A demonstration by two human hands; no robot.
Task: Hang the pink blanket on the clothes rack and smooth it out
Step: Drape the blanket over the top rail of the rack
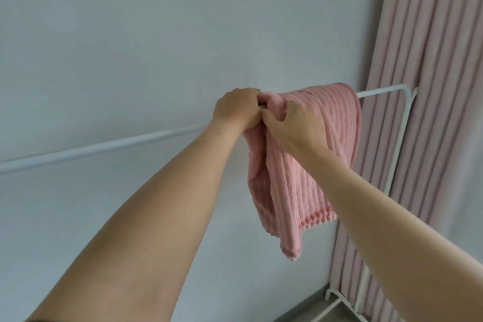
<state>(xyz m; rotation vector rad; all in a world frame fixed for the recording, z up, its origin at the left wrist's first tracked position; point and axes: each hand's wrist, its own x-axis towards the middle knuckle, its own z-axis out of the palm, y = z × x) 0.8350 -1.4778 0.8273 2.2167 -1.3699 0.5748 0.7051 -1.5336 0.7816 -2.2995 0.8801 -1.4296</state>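
Observation:
A ribbed pink blanket (313,165) hangs bunched over the top bar of a white clothes rack (104,148), near the bar's right end. Its lower edge dangles unevenly below the bar. My left hand (236,110) grips the blanket's left edge at the bar, fingers curled round the fabric. Right beside it, my right hand (295,127) pinches the same bunched edge with thumb and fingers. Both hands touch each other at the bar. The part of the bar under the blanket and my hands is hidden.
The rack's right post (400,139) runs down to a white foot (339,298) on the grey floor. Pink pleated curtains (431,86) hang close behind the rack's right end. A plain pale wall (130,34) lies behind the bar.

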